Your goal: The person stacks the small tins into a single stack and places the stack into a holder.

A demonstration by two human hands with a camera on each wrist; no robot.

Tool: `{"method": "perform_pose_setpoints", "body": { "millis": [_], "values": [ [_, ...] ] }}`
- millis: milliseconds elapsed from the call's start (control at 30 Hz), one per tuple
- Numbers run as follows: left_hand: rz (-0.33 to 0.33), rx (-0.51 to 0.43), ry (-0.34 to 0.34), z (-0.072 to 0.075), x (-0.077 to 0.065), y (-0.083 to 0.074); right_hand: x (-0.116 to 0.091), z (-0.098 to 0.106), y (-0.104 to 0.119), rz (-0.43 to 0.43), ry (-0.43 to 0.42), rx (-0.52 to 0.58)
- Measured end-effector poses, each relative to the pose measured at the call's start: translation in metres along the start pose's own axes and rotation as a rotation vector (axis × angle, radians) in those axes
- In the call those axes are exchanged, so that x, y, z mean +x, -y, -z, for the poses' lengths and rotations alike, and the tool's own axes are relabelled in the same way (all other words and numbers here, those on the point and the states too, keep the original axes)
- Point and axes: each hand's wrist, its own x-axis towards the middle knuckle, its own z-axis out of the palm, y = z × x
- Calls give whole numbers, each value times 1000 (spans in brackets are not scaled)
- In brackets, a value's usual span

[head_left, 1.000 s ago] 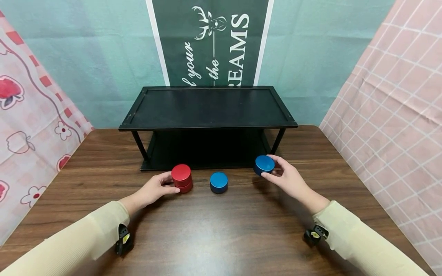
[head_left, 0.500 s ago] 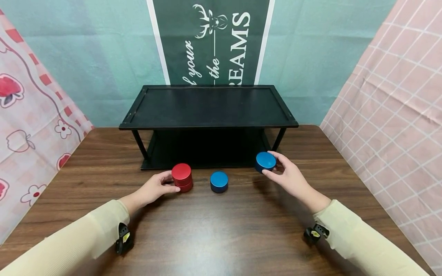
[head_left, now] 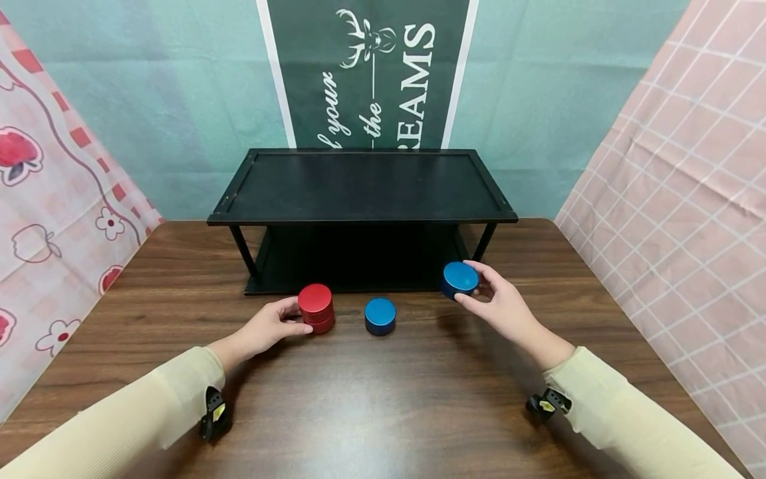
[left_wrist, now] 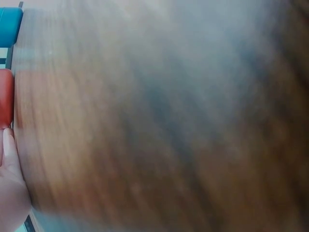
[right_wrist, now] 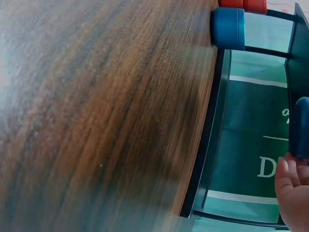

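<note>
Two red round tins (head_left: 315,303), one stacked on the other, stand on the table in front of the rack. My left hand (head_left: 263,329) grips the stack from its left side, thumb at the lower tin in front. A blue round tin (head_left: 380,316) stands alone just right of the stack; the right wrist view shows this standing blue tin (right_wrist: 228,29) beside the red ones. My right hand (head_left: 505,311) holds a second blue round tin (head_left: 460,278) between thumb and fingers, raised off the table near the rack's front right corner. In the right wrist view the held blue tin (right_wrist: 300,129) is partly cut off.
A black two-level rack (head_left: 365,186) stands at the back of the wooden table (head_left: 383,399), its lower shelf (head_left: 365,259) right behind the tins. Cloths hang behind and at both sides: a green-blue cloth (head_left: 568,86), a pink grid cloth (head_left: 688,173) and a fruit-patterned cloth (head_left: 66,199).
My right hand has lifted the blue tin slightly higher and toward the rack, mostly in the first half second. The left hand, red stack and standing blue tin keep their places.
</note>
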Motion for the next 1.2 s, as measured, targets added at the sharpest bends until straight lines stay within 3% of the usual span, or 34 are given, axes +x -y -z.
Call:
{"method": "perform_pose_setpoints", "body": {
  "millis": [1200],
  "values": [
    [-5,7,-21,-2,0,0,4,-11,1,32,32,9]
  ]
}}
